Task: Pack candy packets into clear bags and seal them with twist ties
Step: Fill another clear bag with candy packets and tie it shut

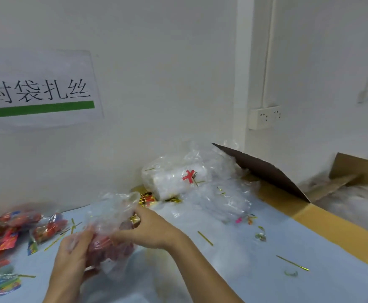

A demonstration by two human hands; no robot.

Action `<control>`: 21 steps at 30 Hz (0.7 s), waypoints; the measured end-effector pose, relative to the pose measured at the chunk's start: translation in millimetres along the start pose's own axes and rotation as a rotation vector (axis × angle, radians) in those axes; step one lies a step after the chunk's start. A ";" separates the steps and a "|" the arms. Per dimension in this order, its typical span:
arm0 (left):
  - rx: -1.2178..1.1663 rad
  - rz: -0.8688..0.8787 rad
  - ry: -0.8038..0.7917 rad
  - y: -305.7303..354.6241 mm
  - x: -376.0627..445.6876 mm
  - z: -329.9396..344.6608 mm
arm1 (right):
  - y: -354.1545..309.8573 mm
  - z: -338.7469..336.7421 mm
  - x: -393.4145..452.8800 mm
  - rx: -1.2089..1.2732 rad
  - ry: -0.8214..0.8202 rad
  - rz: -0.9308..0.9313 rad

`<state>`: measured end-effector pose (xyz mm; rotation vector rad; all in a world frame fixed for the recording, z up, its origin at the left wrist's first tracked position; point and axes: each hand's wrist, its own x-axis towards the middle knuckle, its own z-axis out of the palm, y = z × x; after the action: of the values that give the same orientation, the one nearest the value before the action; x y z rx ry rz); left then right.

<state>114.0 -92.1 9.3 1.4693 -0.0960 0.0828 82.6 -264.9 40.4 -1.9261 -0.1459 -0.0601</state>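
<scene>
A clear bag (111, 217) with red candy packets (108, 248) in its lower part is held above the blue table (244, 270). My left hand (73, 254) grips the filled bottom of the bag from the left. My right hand (150, 228) pinches the bag's upper plastic near its open mouth. Gold twist ties (205, 238) lie loose on the table, another (292, 263) further right. Loose candy packets (8, 235) are piled at the left edge.
A stack of clear bags in a plastic wrap (174, 180) sits by the wall, with crumpled clear bags (222, 202) beside it. An open cardboard box (288, 186) stands at the right. A pack of gold ties (148, 199) lies behind the held bag.
</scene>
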 end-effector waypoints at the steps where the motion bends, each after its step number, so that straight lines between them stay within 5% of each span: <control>1: 0.023 0.019 -0.034 3.9 -0.6 5.2 | 1.5 -6.6 -5.9 -0.025 -0.012 0.002; 5: -0.102 -0.052 -0.075 8.0 -0.9 15.1 | 6.1 -30.0 -17.8 0.115 0.130 0.060; 10: -0.037 -0.030 -0.011 -8.7 0.9 16.2 | -0.9 -67.6 -9.7 0.710 0.495 0.128; 16: 0.097 0.099 0.130 -46.5 -2.1 6.8 | -44.9 -164.4 8.5 1.355 0.882 -0.162; 21: 0.093 0.092 0.141 -53.7 12.2 8.8 | -59.7 -194.3 -1.1 1.367 0.891 -0.263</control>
<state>132.2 -106.2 -41.5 1.5477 -0.0452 0.2679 79.2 -426.0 164.3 -0.3973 0.1486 -0.7668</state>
